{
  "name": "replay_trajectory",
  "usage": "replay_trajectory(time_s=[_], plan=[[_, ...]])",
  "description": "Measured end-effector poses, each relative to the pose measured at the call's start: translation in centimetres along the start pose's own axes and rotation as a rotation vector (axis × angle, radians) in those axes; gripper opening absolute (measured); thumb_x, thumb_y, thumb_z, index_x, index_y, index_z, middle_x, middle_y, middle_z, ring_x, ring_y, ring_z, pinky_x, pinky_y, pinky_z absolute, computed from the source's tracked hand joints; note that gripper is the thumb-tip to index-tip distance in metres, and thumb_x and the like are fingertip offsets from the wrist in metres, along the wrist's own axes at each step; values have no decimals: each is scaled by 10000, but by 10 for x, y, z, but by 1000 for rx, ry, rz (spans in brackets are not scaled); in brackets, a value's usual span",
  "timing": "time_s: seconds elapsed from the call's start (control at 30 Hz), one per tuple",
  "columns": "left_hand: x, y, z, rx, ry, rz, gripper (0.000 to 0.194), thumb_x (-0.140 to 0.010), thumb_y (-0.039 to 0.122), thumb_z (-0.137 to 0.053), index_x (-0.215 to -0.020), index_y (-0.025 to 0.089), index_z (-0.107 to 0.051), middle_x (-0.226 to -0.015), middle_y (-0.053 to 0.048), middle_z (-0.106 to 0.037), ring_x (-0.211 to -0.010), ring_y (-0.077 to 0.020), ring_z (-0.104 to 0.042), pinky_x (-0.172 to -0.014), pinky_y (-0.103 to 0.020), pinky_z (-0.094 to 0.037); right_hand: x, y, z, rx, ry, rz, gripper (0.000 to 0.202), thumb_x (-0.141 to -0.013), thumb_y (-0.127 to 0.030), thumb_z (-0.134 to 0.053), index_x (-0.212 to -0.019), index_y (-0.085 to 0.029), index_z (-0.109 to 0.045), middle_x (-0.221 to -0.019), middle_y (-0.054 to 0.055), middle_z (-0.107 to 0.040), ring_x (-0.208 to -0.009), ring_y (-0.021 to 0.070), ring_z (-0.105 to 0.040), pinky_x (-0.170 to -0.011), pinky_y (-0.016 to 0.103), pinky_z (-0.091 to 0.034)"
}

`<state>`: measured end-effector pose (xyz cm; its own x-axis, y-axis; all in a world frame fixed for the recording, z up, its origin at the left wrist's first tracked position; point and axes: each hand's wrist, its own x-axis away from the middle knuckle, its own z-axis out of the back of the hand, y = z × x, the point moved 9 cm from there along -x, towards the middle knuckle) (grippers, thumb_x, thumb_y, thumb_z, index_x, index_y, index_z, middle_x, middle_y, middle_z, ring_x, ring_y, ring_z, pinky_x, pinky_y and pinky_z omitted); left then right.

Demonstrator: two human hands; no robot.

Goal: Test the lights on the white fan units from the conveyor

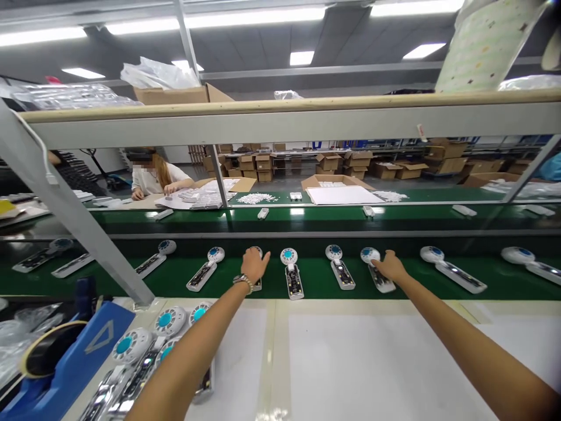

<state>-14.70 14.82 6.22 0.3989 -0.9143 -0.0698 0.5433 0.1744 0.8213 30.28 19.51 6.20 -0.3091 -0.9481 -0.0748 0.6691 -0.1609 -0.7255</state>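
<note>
On the green conveyor belt, my left hand (254,265) reaches over a white handheld fan (258,286), covering most of it. The thumb stands apart; the other fingertips are partly hidden. Farther right, my right hand (393,267) is at another handheld fan (382,283), a finger touching near its neck and the fingers apart. Between my hands lie a handheld fan (294,282) and a second one (342,275), both with blue round centres and uncovered handles showing circuit boards. A handheld fan (202,276) rests left of my left hand.
More fans (131,345) are grouped at the lower left beside a blue tape dispenser (65,362). White sheets (372,362) cover the near worktop. A slanted metal post (83,204) and overhead shelf (307,123) frame the belt (315,280). Across it, a person (153,178) sits working.
</note>
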Motion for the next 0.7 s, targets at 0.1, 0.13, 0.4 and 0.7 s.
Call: replay_trajectory(time_s=[0.1, 0.13, 0.4, 0.7], plan=[[-7, -33, 27, -23, 56, 155, 350, -754, 262, -613, -1029, 82, -492, -1229, -193, -403, -1182, -339, -334, -934, -462, -287, -1, 1, -19, -50, -27, -21, 617, -771, -264, -580, -1278, -15, -334, -1281, 260, -413, -1211, 341, -366, -957, 437, -316], [-6, -43, 28, -11, 48, 205, 339, -771, 257, -605, -1046, 90, -496, -1209, -168, -430, -1145, -315, -386, -921, -468, -316, 2, -2, -34, -77, -61, -36, 571, -795, -277, -565, -1275, -51, -353, -1274, 225, -433, -1194, 318, -390, -957, 446, -320], [17, -60, -9, 310, -126, 430, 276, -850, 288, -532, -1078, 133, -513, -1040, -79, -546, -870, -189, -564, -736, -370, -494, 65, -42, -159, -492, -546, -246, 248, -859, -299, -516, -1049, -142, -549, -1007, 57, -591, -813, 164, -595, -683, 348, -511], [84, -24, -44, 922, -204, 279, 231, -821, 291, -491, -1022, 213, -408, -878, -11, -577, -746, -142, -615, -653, -271, -504, 139, -62, -149, -1080, -725, -276, 183, -688, -191, -669, -831, -154, -561, -760, 58, -670, -626, 164, -642, -574, 300, -547]])
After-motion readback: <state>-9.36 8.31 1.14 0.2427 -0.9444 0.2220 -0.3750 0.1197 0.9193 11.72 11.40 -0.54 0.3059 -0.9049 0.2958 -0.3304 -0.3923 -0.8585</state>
